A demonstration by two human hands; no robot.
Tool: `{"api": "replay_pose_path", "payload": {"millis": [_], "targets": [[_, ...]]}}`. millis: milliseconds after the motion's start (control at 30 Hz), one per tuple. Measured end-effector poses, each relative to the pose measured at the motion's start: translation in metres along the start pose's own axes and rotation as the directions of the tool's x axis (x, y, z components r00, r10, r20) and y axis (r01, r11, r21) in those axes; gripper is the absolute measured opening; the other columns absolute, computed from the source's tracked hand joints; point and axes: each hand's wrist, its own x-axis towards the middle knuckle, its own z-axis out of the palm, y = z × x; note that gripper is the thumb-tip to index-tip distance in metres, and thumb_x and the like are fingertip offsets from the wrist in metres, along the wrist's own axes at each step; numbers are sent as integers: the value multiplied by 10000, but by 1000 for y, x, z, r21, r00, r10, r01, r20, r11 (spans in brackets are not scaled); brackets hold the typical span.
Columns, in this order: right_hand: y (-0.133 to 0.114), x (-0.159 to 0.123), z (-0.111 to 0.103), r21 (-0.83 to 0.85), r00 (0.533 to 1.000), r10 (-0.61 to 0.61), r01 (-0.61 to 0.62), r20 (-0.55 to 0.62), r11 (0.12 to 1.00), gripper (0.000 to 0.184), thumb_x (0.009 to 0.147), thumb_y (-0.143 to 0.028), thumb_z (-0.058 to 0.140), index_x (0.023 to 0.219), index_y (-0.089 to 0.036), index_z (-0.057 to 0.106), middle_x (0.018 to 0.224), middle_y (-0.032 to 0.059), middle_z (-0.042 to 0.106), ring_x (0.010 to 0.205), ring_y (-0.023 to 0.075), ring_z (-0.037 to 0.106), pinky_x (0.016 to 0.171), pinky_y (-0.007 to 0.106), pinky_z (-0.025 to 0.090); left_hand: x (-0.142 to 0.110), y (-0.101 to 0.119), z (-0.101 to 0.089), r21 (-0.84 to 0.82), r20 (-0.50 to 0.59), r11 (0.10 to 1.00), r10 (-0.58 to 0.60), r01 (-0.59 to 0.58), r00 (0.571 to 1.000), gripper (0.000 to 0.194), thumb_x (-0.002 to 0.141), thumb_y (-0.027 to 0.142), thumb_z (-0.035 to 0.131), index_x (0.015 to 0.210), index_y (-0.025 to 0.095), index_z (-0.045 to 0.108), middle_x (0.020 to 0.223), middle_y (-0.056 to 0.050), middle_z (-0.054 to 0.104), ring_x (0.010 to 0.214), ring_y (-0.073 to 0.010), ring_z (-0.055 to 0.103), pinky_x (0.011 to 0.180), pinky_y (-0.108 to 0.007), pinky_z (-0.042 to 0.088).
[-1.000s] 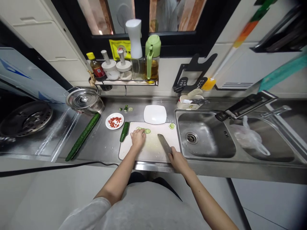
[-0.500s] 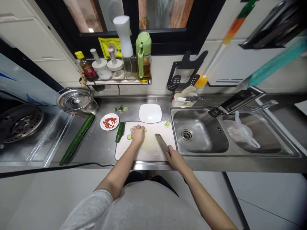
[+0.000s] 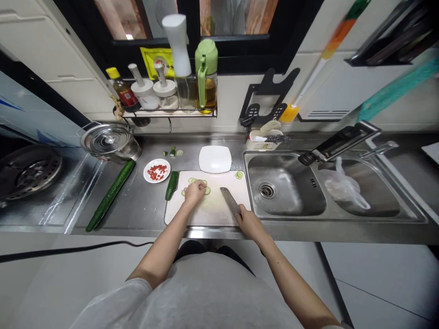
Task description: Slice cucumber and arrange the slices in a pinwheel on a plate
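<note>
My left hand (image 3: 195, 192) is over the left half of the white cutting board (image 3: 219, 214), its fingers curled together. Whatever they may hold is hidden. Several cucumber slices (image 3: 207, 190) lie around its fingertips. My right hand (image 3: 249, 222) grips a kitchen knife (image 3: 228, 199) by the handle, its blade slanting up and left over the board. A few more slices (image 3: 239, 175) rest at the board's top right corner. At its left edge lies a piece of cucumber (image 3: 172, 185). Behind the board is a white plate (image 3: 215, 160).
A small plate (image 3: 148, 175) of chopped red pieces stands left of the board. Further left are a whole cucumber (image 3: 110, 196) and a lidded steel pot (image 3: 111, 142). To the right is a double sink (image 3: 288, 208) with a faucet (image 3: 338, 145). A seasoning rack (image 3: 192, 112) hangs above.
My left hand has turned and shifted slightly left, its fingers now drawn together, uncovering more cucumber slices. My right hand and the knife stay almost where they were.
</note>
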Motion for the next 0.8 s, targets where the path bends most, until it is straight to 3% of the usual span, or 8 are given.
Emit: {"api": "replay_pose_path", "payload": {"millis": [133,267,433,800], "targets": [[-8,-3,2,-57,998,-59,61,32,997,219,960,-250,323,1149,-179,408,937,123,671,851,229,631,642,271,306,-18,-18,2,34,37,999,4,-5,999,173,802,240,562,936,270,666,921,16,717,896,-179,606,890,-347,321],[-22,-7,3,-131,988,-128,138,87,982,212,951,-216,337,1148,-196,412,929,107,669,845,224,634,679,274,338,-28,-31,9,141,0,988,69,-68,998,196,826,230,543,977,255,665,944,-42,706,983,-229,570,888,-380,305],[-39,-7,4,-213,971,-205,228,124,950,261,916,-158,347,1163,-183,427,909,111,676,868,233,639,675,281,354,-28,-41,8,144,-82,989,56,-44,995,215,836,226,540,1008,259,665,1024,-68,675,1079,-246,522,895,-388,298],[-58,1,6,-265,962,-227,260,149,929,264,907,-130,350,1156,-179,423,891,117,682,860,228,651,667,281,378,-24,-46,15,100,-40,995,33,-29,999,204,831,215,541,965,272,683,1004,-53,675,1040,-244,519,891,-400,301]]}}
